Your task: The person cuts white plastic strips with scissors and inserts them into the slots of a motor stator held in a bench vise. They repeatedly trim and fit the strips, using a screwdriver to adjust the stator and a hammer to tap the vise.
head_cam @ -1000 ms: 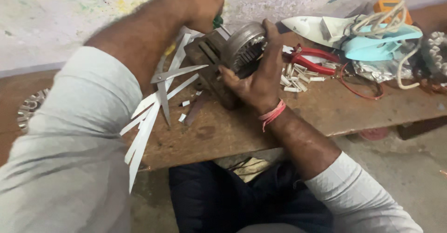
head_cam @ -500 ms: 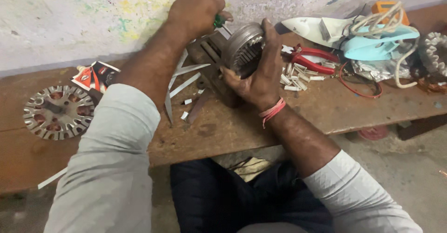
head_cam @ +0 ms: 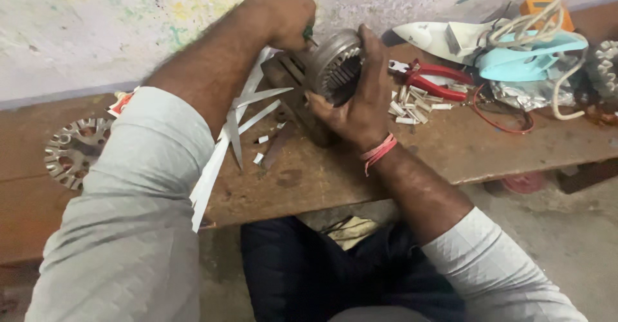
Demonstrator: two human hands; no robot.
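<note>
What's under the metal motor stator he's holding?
A dark block on the wooden bench sits beneath the motor stator. The right hand covers its lower right side, hiding the contact.

Motor core on bench; pliers right of it.

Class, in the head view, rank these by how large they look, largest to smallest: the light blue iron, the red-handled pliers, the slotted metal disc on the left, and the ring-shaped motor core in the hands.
1. Light blue iron
2. Slotted metal disc, partly hidden by the sleeve, and motor core, partly hidden by the right hand: too alike to rank
3. Red-handled pliers
</note>
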